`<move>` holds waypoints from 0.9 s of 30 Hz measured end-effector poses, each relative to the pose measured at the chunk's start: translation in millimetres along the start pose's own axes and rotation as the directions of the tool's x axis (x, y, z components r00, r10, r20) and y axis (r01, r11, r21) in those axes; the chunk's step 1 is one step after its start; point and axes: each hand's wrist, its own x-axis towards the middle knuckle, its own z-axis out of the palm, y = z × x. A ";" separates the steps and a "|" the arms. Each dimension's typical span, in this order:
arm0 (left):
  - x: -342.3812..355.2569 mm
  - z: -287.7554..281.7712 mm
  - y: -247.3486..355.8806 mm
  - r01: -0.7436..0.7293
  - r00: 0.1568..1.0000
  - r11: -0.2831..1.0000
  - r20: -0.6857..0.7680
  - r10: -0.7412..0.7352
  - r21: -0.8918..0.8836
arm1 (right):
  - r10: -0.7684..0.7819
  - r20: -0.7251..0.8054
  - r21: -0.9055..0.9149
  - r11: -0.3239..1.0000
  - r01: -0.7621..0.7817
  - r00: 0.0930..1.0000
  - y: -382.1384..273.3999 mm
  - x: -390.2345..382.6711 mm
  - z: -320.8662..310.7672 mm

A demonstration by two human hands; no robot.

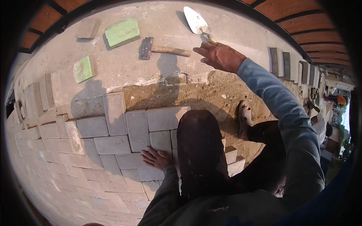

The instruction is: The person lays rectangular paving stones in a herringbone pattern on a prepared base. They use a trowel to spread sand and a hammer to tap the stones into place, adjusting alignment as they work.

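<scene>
My left hand (155, 158) lies flat on the grey paving blocks, fingers spread, beside my bent knee. Stretched out to the far side, my right hand (223, 55) is over the wooden handle of a trowel (196, 22). Its visible fingers reach out leftward, not wrapped round the handle; the palm side is hidden. The trowel's pale pointed blade faces away from me over the concrete. Left of that hand, a hammer (166, 49) with a wooden handle and dark head lies on the concrete. The laid blocks (136, 128) end in a stepped edge against bare sand (154, 95).
Two green-faced blocks (122, 32) (83, 69) and a grey block (88, 28) lie on the concrete strip. Loose blocks (277, 62) stand in a row at the right, others (39, 92) at the left. A dark-framed brown slatted barrier (290, 11) borders the far side. My sandalled foot (245, 116) rests on the sand.
</scene>
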 end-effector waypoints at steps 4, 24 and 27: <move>-6.1 11.1 8.1 -0.036 0.994 0.998 -0.100 0.040 0.048 | -0.094 -0.101 -0.407 0.912 0.045 0.990 140.0 -108.7 -174.8; 113.2 16.0 -108.0 -0.179 0.943 0.925 -0.210 0.258 0.335 | 0.854 0.061 0.600 -0.446 -0.664 -0.517 -2.5 -580.7 429.0; 118.2 1.9 -113.7 -0.252 0.961 0.924 -0.038 0.274 0.288 | 0.837 -0.239 0.539 -0.307 -0.784 -0.492 15.1 -533.9 438.7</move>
